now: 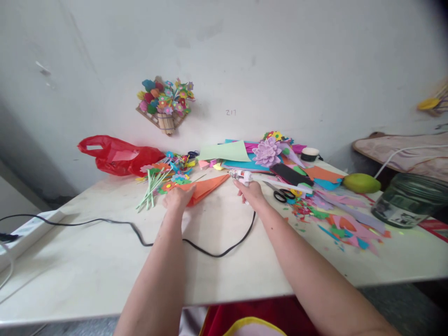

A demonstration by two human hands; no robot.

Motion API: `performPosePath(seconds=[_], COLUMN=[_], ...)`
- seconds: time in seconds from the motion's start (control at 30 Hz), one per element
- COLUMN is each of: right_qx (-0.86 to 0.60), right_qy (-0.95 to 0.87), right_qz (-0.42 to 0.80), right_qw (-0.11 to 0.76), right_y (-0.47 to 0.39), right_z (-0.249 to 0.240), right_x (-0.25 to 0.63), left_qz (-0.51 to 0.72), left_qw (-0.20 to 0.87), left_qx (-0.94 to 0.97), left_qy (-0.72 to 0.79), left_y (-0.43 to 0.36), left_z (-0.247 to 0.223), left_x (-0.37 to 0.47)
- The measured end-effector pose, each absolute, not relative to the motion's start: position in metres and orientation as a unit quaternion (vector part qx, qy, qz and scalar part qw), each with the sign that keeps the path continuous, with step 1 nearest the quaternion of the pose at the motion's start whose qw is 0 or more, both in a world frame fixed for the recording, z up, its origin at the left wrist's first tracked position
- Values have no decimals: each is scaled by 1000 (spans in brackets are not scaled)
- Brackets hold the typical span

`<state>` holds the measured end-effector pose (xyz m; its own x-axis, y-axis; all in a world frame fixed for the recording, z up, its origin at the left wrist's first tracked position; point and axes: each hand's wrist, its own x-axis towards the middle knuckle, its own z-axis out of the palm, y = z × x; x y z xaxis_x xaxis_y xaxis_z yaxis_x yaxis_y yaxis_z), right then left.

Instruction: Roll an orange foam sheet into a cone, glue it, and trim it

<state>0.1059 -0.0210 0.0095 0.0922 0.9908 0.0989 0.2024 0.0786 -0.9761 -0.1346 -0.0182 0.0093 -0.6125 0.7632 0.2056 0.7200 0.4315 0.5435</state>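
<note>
As the left hand (177, 198) grips an orange sheet (207, 187) and the right hand (253, 192) a glue gun (241, 175), mid-frame, apparent gluing next demands steady aim.

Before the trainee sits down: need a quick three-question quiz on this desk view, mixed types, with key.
1. Multiple choice. The right grip holds:
a) a glass jar
b) a white tool
c) a flower

2. True or false: as the camera sees it, the scissors lie to the right of the red bag.

3. Fill in the colour: the left grip touches a folded sheet that is ____.

Key: 1 b; 2 true; 3 orange.
</note>
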Motion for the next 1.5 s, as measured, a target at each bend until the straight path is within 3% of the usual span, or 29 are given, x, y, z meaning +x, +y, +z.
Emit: performPosePath(seconds=[0.23,0.5,0.73,0.93,1.27,1.4,1.5], right_qx=[-591,-621,-685,-649,-599,-573,-566], right_qy=[-570,-614,-652,-718,-760,-780,-747], right_qz=[330,220,113,62,-34,0,93], right_qw=[466,436,305,244,251,252,336], right_y=[-16,-9,-18,-20,-8,-2,7], right_z=[2,-7,5,-2,-18,-15,-12], right_x=[103,107,107,95,72,77,92], left_qz=[349,633,778,824,787,768,752], left_qw=[106,181,232,249,327,366,388], left_qx=[484,427,370,324,393,399,411], left_qy=[796,620,453,393,346,341,340], left_y=[-17,-9,-17,-20,-24,-26,-26], left_z=[6,2,19,26,26,26,25], left_x=[-117,-122,-120,-130,-132,-131,-133])
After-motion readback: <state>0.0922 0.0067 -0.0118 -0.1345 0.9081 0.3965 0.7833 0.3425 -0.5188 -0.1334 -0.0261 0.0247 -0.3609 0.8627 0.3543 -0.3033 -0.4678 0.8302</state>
